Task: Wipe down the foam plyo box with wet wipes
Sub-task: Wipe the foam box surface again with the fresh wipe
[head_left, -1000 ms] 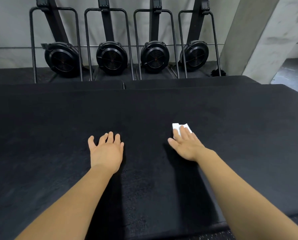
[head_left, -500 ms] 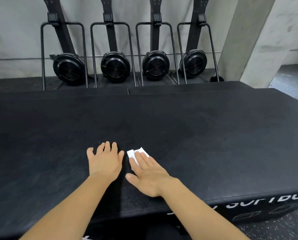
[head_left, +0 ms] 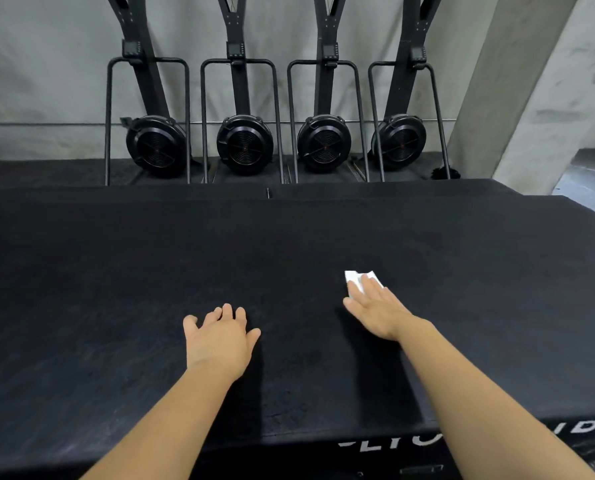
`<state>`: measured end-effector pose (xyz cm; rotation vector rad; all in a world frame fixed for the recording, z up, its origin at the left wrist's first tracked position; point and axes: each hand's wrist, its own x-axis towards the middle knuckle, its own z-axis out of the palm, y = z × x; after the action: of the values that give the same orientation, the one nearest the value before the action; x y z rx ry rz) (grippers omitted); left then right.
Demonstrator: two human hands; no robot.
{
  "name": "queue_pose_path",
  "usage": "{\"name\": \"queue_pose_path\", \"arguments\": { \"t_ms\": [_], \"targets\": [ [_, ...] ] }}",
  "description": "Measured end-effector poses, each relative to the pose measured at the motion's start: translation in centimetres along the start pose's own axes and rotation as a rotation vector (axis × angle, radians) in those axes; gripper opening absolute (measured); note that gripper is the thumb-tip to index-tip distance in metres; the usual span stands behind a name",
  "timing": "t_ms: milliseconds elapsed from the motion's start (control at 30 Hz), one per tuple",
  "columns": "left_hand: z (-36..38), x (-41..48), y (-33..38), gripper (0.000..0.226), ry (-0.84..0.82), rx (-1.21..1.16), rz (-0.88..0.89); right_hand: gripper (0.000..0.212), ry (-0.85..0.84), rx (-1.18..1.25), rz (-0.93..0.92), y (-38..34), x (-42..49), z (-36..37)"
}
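A wide black foam plyo box fills the lower half of the view, its top facing me and white lettering on its front face. My right hand lies flat on the top right of centre, straight fingers pressing a small white wet wipe whose far edge shows beyond the fingertips. My left hand rests palm down on the box top left of centre, fingers slightly bent, holding nothing.
Several black ski-trainer machines with round fan housings stand against the grey wall behind the box. A second black box sits just beyond the far edge. A concrete pillar rises at the right.
My right hand has slid the wipe from beside the left hand back out to the right and farther away. The left hand has stayed in place, and the view has tilted up a little.
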<state>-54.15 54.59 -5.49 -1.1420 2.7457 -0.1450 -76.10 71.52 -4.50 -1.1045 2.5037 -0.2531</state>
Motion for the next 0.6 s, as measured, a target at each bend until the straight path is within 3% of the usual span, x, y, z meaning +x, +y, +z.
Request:
{"name": "queue_pose_path", "arguments": {
  "t_ms": [200,600],
  "targets": [
    [-0.4,0.0,0.1,0.056,-0.011,0.008,0.0,0.066,-0.021,-0.06,0.059,-2.1,-0.9,1.5],
    [-1.3,-0.5,0.4,0.05,-0.025,-0.009,-0.018,0.069,-0.116,-0.15,-0.213,-10.8,-8.0,7.0]
  ]
}}
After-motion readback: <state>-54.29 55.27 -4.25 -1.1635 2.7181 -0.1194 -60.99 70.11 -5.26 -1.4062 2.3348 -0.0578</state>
